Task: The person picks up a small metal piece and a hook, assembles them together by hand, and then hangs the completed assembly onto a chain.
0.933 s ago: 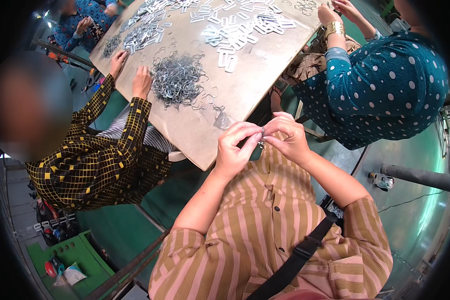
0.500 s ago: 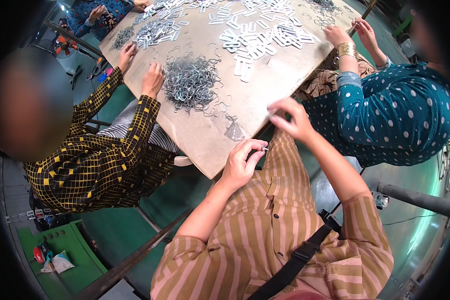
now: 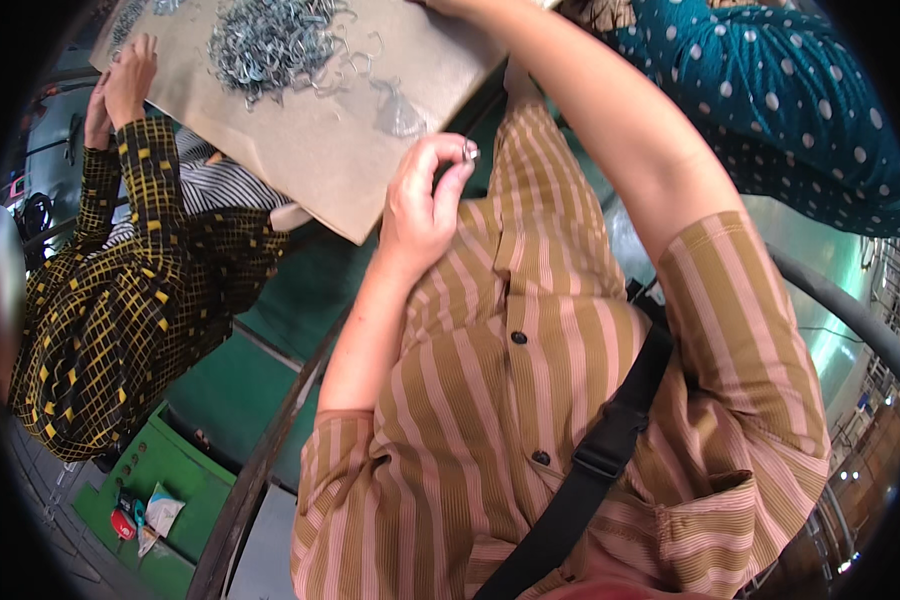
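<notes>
Small bright metal clip (image 3: 469, 152), silvery, bent wire or strip; exact shape too small to tell. It sits pinched between thumb and fingertips (image 3: 448, 172) of the left hand (image 3: 420, 205), fingers closed together on it, held in the air just off the near corner of the brown cardboard-covered table (image 3: 340, 150), above the striped shirt. Right hand out of view: the arm (image 3: 610, 130) reaches across the table's near edge and leaves the top of the frame, so its fingers cannot be told. Heap of like grey metal clips (image 3: 270, 40) lies farther in on the table; a co-worker's hands (image 3: 120, 90) rest at the left edge.
</notes>
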{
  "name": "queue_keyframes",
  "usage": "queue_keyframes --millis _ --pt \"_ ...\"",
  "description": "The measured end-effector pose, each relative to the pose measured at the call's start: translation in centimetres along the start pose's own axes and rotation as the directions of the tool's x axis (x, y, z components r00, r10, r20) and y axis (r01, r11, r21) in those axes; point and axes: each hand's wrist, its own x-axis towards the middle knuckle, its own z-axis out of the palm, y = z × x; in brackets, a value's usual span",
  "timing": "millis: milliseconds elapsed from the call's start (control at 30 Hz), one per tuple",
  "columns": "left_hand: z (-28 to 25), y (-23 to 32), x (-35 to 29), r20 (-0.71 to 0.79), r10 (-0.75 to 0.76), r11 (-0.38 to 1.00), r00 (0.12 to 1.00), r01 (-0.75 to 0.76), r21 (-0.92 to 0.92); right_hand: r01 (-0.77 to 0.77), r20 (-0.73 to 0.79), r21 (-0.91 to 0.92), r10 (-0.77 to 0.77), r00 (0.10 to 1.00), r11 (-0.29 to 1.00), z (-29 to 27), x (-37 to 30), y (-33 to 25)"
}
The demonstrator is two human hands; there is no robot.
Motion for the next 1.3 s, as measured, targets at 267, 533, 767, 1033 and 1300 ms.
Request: queue_keyframes --millis 267,533,767,1033,1300 --pt "-0.1 0.7 -0.2 -0.043 0.072 0.996 0.996 -0.07 0.048 0.041 0.097 -0.024 -0.039 0.995 0.999 -1.0 2.0 0.4" --pt "-1.6 -0.8 0.5 0.009 0.029 0.997 1.0 -0.03 0.068 -0.043 0.33 0.389 -0.096 0.939 0.92 -5.0 0.6 0.4" --pt "-1.2 -0.2 2.3 -0.041 0.018 0.989 0.999 -0.012 0.146 -0.616 0.61 0.759 0.102 0.786 0.209 -11.2 -9.7 -2.2" --pt "-0.8 -0.2 2.3 -0.126 0.026 0.961 0.992 0.01 0.276 -0.417 0.409 0.76 0.132 0.903 0.498 -12.1 -12.2 -4.7" --pt "-4.0 -0.6 2.5 -0.027 -0.227 0.971 0.974 0.228 0.074 -0.201 0.231 0.733 0.039 0.972 0.65 -12.9 -13.8 -5.2"
